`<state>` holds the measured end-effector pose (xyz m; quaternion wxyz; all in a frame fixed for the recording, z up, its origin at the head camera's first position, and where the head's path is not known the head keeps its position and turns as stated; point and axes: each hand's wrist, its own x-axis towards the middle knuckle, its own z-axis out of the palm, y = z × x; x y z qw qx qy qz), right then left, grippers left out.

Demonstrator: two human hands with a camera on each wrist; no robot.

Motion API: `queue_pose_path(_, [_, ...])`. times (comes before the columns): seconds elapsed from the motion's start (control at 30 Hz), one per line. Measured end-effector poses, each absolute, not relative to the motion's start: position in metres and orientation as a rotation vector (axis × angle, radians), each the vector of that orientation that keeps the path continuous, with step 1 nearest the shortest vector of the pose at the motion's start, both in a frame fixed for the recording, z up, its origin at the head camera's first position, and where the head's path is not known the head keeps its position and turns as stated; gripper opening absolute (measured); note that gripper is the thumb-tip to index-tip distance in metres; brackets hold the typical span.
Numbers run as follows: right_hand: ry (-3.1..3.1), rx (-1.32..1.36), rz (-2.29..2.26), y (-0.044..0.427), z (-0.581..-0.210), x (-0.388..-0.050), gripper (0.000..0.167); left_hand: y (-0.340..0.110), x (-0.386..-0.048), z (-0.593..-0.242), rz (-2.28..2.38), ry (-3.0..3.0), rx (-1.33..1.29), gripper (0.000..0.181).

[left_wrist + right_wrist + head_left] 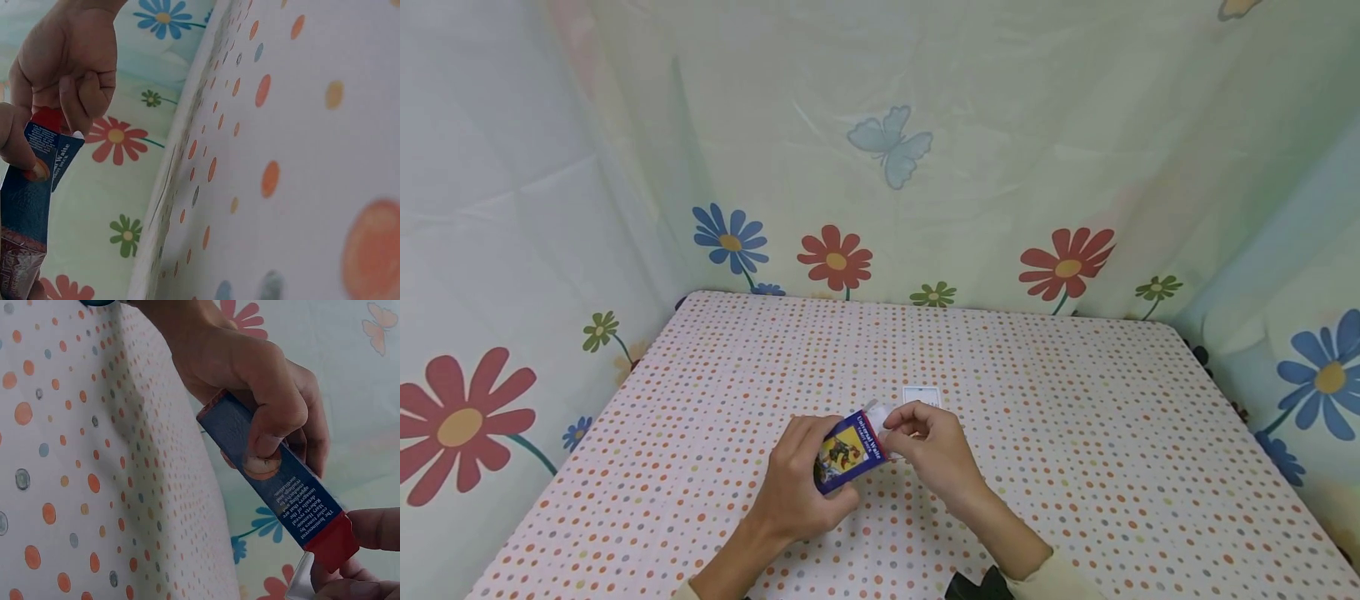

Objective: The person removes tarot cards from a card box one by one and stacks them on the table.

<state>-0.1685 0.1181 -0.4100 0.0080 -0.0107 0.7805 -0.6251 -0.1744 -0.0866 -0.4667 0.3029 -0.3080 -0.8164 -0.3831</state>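
Observation:
A blue tarot card box (850, 454) with a yellow picture on its front is held tilted above the table. My left hand (801, 479) grips its lower part, thumb on one side and fingers round the other. In the right wrist view, the left thumb presses the narrow printed side of the box (269, 469). My right hand (936, 450) pinches at the opened end of the box, by its red flap (331, 544) and a white flap (302, 578). The inside of the box is hidden. Behind the right hand lies a white card-like piece (921, 395), partly covered.
A white cloth with coloured dots (1075, 433) covers the table. Flower-printed curtains (970, 167) hang behind it and along both sides. A black object (977, 586) shows near the right sleeve at the front edge.

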Motion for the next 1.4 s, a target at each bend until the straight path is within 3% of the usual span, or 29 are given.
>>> queue_pose_path(0.9, [2.094, 0.154, -2.088, 0.113, -0.418, -0.168, 0.019, -0.088, -0.175, -0.467, -1.010, -2.137, -0.805, 0.064])
queue_pose_path(1.4, [2.087, 0.106, -2.106, 0.115, -0.426, -0.172, 0.015, -0.087, -0.174, -0.468, -1.006, -2.152, -0.824, 0.064])
